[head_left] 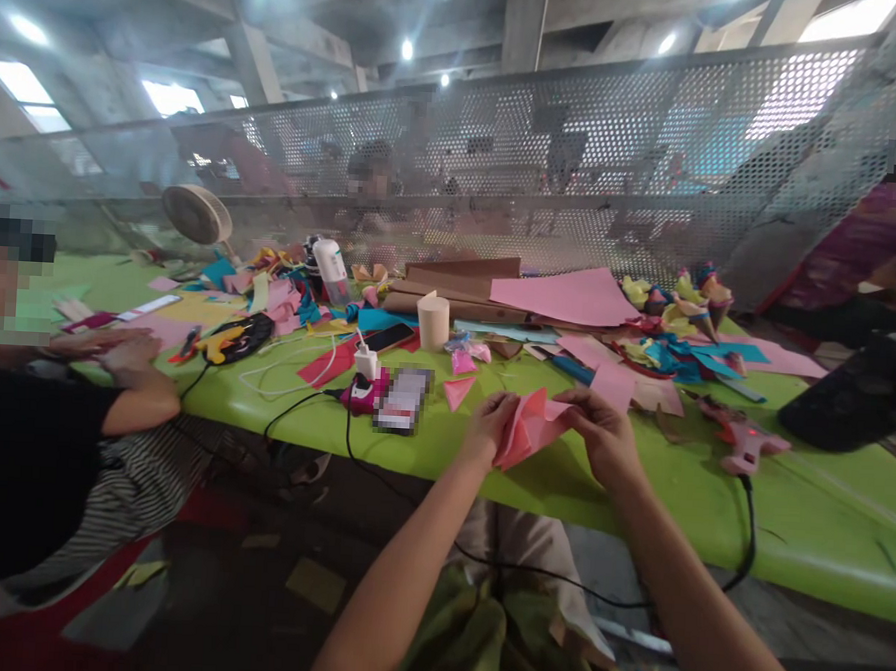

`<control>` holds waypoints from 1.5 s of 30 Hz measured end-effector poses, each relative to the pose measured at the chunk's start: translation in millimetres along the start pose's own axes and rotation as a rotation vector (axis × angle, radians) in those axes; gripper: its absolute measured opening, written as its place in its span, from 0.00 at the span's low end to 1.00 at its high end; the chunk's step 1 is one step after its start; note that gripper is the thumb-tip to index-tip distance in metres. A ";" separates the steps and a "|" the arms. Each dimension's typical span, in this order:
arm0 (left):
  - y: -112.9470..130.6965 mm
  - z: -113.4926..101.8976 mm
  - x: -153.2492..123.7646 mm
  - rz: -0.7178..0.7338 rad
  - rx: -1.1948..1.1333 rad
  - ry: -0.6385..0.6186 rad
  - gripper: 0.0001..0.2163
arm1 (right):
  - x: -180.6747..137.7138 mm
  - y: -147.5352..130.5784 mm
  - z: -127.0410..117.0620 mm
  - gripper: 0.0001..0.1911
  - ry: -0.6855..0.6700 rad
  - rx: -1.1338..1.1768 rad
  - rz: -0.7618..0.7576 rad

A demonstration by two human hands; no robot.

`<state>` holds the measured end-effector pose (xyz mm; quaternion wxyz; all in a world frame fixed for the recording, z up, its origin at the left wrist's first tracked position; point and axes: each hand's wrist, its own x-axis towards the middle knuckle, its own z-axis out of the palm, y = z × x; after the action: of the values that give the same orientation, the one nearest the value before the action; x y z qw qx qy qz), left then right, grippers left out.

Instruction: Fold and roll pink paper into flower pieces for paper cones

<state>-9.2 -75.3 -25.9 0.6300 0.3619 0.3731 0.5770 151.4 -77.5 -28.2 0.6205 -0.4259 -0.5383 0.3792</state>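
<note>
A folded sheet of pink paper (pixel 531 432) is held up between my two hands over the table's near edge, its creases standing open in several layers. My left hand (pixel 492 425) pinches its left side. At the right corner, the fingers of my right hand (pixel 594 428) are closed on the same paper. A small folded pink paper triangle (pixel 457 392) lies on the table to the left of my hands. Behind it are a bright pink packet (pixel 463 360) and a cream paper roll (pixel 434 323) standing upright.
A pink glue gun (pixel 747 438) with a black cable lies at right, near a dark cylinder (pixel 839 401). A phone (pixel 404 400) and a power strip (pixel 366 389) sit at left. Paper scraps (pixel 277 292) cover the back of the green table (pixel 442 457). A co-worker (pixel 37 444) sits at left.
</note>
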 end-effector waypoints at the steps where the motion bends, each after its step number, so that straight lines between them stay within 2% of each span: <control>1: -0.8 -0.4 0.4 0.007 0.008 0.014 0.20 | -0.4 -0.5 0.2 0.07 0.003 0.014 0.009; 9: -8.7 -4.6 8.1 0.017 0.069 0.086 0.20 | -0.8 1.7 0.4 0.10 0.004 0.098 0.054; 17: 1.4 3.1 -7.1 0.052 0.135 -0.042 0.20 | 2.9 7.9 -5.5 0.05 0.032 0.127 0.037; 26: -2.3 4.1 -7.4 0.173 0.218 -0.037 0.21 | 1.0 3.9 -7.8 0.04 0.000 0.049 -0.051; 28: 0.7 3.4 -9.8 0.219 0.300 -0.048 0.21 | -1.5 -3.2 -6.7 0.06 0.007 -0.035 -0.113; 30: 3.3 3.0 -12.5 0.260 0.391 -0.062 0.19 | -4.1 -9.6 -4.9 0.08 0.005 -0.208 -0.262; 33: 5.0 4.0 -15.5 0.281 0.478 -0.091 0.17 | -6.7 -12.8 -2.0 0.06 -0.008 -0.465 -0.536; 35: 5.1 5.4 -16.6 0.281 0.503 -0.102 0.16 | -6.9 -10.8 -0.4 0.05 0.000 -0.538 -0.622; 45: 3.3 5.9 -11.7 0.254 0.438 -0.092 0.16 | -7.0 -4.6 4.3 0.08 -0.009 -0.627 -0.670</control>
<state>-6.1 -86.9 -19.7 0.4756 0.5596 0.4115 0.5398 146.2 -85.1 -26.0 0.5476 -0.3941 -0.7378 -0.0217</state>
